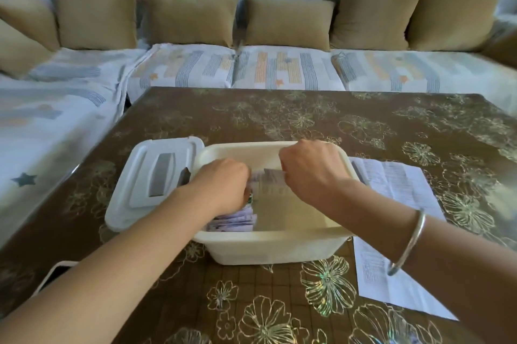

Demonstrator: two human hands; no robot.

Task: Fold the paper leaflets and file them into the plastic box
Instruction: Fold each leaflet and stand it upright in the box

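A cream plastic box stands on the table near me. Both hands reach down into it. My left hand and my right hand together pinch a folded leaflet held upright between them over the box's left half. Several folded leaflets stand filed against the box's left wall, partly hidden under my left wrist. My fingertips are hidden behind the backs of my hands.
The box's white lid lies flat to the left, touching the box. Unfolded printed leaflets lie on the brown flowered tabletop at the right. A white cable curves at the near left. A sofa with tan cushions stands beyond.
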